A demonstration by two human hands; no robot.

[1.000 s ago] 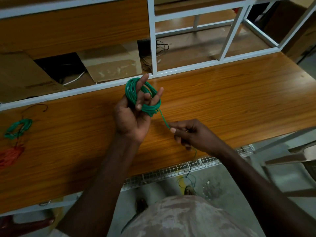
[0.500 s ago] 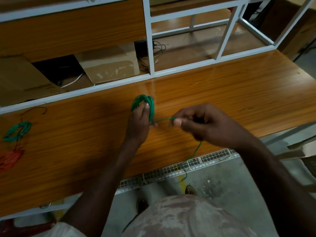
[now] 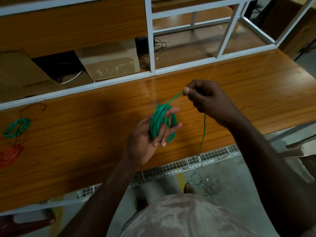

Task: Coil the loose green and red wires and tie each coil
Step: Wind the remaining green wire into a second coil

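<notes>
Two grips on one green wire (image 3: 203, 129). Left hand (image 3: 147, 139): palm up, fingers (image 3: 164, 134) threaded through the green coil (image 3: 159, 124) and curled loosely round the bundled turns, probably as a spool, to fix the loop size and stop the turns springing apart. Right hand (image 3: 206, 98): thumb and forefinger pinched shut on the wire just beyond the coil, drawn up and away, so the short run between the hands stays taut; likely feeding the next turn under tension. Beyond the pinch, slack: down past the wooden bench (image 3: 256, 93) edge and the wire-mesh tray (image 3: 188, 163), toward the floor, end lost in the dimness. Held above the bench, not resting on it, perhaps so the tail can run free. Far left on the bench, a second green coil (image 3: 16, 128) and a red coil (image 3: 9, 155), close together; ties too small to tell. Winding apparently unfinished, tying not yet begun.
</notes>
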